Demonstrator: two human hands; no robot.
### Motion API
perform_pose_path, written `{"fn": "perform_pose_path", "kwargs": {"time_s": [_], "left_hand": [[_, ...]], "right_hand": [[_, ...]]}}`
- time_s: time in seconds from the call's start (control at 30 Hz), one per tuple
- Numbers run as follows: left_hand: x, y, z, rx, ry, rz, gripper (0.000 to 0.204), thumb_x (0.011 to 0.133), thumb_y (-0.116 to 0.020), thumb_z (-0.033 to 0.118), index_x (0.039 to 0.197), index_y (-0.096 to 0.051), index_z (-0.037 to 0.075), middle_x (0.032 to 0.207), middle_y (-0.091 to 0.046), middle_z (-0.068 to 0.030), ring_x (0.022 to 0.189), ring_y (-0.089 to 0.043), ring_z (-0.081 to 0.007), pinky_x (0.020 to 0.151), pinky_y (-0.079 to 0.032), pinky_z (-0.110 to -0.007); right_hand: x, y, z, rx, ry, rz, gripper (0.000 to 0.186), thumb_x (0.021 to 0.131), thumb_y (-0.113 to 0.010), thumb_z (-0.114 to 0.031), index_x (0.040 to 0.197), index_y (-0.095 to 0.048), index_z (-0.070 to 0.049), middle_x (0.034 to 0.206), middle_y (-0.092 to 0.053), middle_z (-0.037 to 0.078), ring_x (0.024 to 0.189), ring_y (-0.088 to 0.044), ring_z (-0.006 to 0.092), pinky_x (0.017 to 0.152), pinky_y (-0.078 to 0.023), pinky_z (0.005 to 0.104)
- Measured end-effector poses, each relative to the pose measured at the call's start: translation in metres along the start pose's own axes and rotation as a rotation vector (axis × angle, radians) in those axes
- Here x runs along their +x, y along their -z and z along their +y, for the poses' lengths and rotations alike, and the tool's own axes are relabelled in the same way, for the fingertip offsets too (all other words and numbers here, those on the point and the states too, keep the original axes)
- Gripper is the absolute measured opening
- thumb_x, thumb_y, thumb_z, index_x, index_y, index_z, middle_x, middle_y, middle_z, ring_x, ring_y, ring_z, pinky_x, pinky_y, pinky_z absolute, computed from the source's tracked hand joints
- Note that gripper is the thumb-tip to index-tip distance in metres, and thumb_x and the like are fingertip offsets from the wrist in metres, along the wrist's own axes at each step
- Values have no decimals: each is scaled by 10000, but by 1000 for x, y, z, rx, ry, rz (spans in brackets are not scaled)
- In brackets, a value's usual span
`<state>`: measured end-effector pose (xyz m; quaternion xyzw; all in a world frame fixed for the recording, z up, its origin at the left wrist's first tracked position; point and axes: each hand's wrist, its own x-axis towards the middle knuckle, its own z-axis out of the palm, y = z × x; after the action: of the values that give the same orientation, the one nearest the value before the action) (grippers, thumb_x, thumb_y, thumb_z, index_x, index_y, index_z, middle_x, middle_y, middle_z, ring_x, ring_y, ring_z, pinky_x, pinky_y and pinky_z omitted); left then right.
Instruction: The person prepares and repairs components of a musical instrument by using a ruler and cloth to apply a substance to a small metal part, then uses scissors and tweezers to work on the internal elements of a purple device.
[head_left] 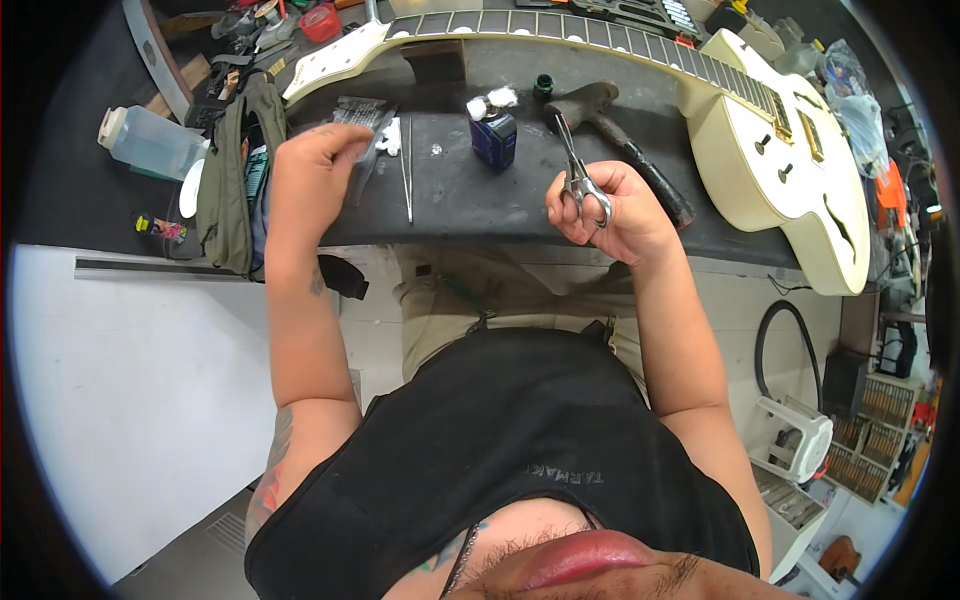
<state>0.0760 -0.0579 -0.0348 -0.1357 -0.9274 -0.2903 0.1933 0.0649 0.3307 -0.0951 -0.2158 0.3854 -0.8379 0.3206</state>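
One careless swing away, perhaps, from toppling the blue bottle [494, 146], holds scissors [575, 180] over the tabletop [465, 215] with right fingers [556, 200] hooked in handles and left fingers [345, 134] bent, impossible to tell if pinching.

Around the dark blue bottle [492, 138], most room is offered in front and to the left: black bench [455, 208] is left free toward the near edge, and leftward as far as the long tweezers [408, 180], broken only by a small white bit [436, 149]. Farther left of the bottle, the way is taken up by the clear plastic packet [358, 112], the left hand [318, 160] and the green bag [228, 190]. To its right, passage is narrowed by the scissors [573, 160], held in the right hand [622, 205], and by the hammer [640, 160]. Behind it, a small green cap [543, 84] is met, then the guitar neck [560, 28], by which the back is crossed. Its top is covered by white cotton [502, 97].
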Motion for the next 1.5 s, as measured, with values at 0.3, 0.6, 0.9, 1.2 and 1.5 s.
{"fn": "perform_pose_path", "kwargs": {"time_s": [0.3,0.6,0.9,1.2,1.5], "left_hand": [[-4,-11,-2,-117,187,156,252,1012,-715,-52,1249,-790,-13,1222,-814,-109,1073,-771,-161,919,-617,-324],[-1,-96,106,-201,212,203,602,839,-997,344,1215,-732,-45,1011,-767,-98,826,-725,-184,770,-598,-352],[25,-102,65,-718,380,-90,410,807,-752,-35,1217,-757,-40,1120,-813,-119,994,-768,-167,902,-590,-313],[39,-94,48,-1054,281,-275,517,823,-637,-149,1329,-664,-45,1257,-783,-150,1117,-778,-225,1068,-585,-368],[35,-100,48,-1053,259,-264,599,878,-627,-134,1460,-575,0,1383,-733,-167,1261,-727,-248,1087,-564,-372]], "right_hand": [[0,-1,1,-18,-5,22,342,978,-889,-248,1077,-794,65,1074,-765,185,803,-665,152,679,-524,290],[3,-1,6,73,192,179,336,1014,-864,-253,1122,-770,51,1095,-784,148,789,-680,151,702,-562,287],[1,2,5,135,168,145,301,1054,-817,-287,1070,-754,7,1098,-786,149,822,-682,170,711,-549,290],[1,2,3,115,98,136,334,1074,-796,-296,1110,-751,33,1113,-785,152,825,-680,163,747,-571,305],[3,-3,1,87,41,163,304,1057,-827,-264,1104,-753,27,1101,-784,152,813,-674,163,740,-563,309]]}}
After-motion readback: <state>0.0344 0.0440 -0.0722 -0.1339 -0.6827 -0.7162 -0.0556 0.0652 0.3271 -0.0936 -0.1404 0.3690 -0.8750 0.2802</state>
